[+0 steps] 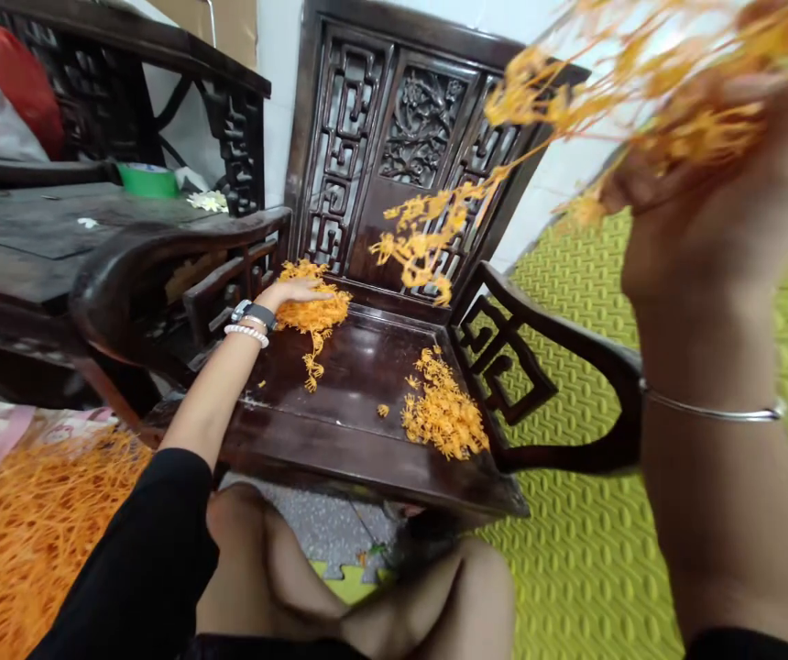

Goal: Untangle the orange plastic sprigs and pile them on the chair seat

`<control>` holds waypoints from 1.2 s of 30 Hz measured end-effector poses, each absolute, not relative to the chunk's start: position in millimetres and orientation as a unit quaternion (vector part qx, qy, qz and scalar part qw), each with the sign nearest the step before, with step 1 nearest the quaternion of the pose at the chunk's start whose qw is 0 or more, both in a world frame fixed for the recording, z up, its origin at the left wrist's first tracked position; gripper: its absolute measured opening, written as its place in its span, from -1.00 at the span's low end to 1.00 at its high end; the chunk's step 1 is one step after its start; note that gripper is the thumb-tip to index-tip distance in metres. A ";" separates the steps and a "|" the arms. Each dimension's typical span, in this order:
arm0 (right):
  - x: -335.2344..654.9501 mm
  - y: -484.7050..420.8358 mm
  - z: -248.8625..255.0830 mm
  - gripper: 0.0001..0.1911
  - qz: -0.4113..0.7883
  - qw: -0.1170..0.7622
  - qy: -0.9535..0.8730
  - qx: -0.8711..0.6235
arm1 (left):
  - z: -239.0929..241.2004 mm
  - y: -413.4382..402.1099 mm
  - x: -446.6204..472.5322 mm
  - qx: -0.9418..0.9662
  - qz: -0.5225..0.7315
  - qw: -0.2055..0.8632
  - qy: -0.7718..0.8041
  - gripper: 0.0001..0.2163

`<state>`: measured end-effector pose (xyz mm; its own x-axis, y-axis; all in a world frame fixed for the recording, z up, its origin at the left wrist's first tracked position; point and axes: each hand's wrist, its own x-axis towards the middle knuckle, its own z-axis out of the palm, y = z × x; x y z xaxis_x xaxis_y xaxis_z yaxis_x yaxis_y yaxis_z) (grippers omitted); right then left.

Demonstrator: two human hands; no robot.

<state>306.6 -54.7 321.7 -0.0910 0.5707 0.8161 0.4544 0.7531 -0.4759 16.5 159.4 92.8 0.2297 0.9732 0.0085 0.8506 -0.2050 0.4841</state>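
My left hand (300,291) lies stretched out and flat on a pile of orange plastic flower-like pieces (310,317) at the back left of a dark wooden chair seat (359,367). A few linked pieces trail from that pile toward the front. Raised at the upper right, my right hand (703,183) is closed around a bunch of stringy orange plastic pieces (703,128); motion blurs it. From this bunch a strand (428,229) stretches left and down in front of the chair's back. A second heap of loose orange pieces (445,412) rests on the seat's right side.
Carved chair arms (565,440) flank the seat. At lower left, a bag (16,431) holds a tangle of orange strands (43,532). A dark wooden bench (16,229) on the left bears a green tape roll (148,181). Yellow-green textured matting (579,532) covers the floor at right.
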 end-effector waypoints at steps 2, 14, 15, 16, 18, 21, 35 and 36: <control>293.0 -68.1 306.3 -0.76 0.109 0.636 -0.708 -0.287 | 116.3 134.2 26.7 0.767 0.193 0.199 0.579 -0.36; 268.4 -48.5 167.3 -0.63 0.250 0.524 -0.744 -0.331 | 134.0 -116.1 84.0 0.584 0.555 0.546 0.230 -0.73; 270.8 -42.2 148.6 -0.57 0.230 0.494 -0.763 -0.348 | 125.4 -126.1 83.0 0.551 0.582 0.547 0.241 -0.76; 273.5 -36.8 128.4 -0.53 0.199 0.449 -0.790 -0.366 | 118.0 -133.8 81.0 0.521 0.604 0.549 0.249 -0.78; 279.2 -29.7 86.2 -0.53 0.111 0.309 -0.858 -0.394 | 108.3 -145.0 75.5 0.466 0.634 0.559 0.262 -0.78; 289.2 -27.9 32.4 -0.53 -0.002 0.080 -0.912 -0.402 | 105.6 -156.1 67.0 0.409 0.644 0.589 0.267 -0.67; 313.8 -78.3 30.8 -0.47 0.020 0.196 -0.880 -0.433 | 93.8 -183.7 71.1 0.389 0.621 0.652 0.194 -0.27; 306.1 -90.2 38.5 -0.46 0.083 0.265 -0.868 -0.413 | 91.6 -185.8 75.7 0.388 0.619 0.652 0.200 -0.26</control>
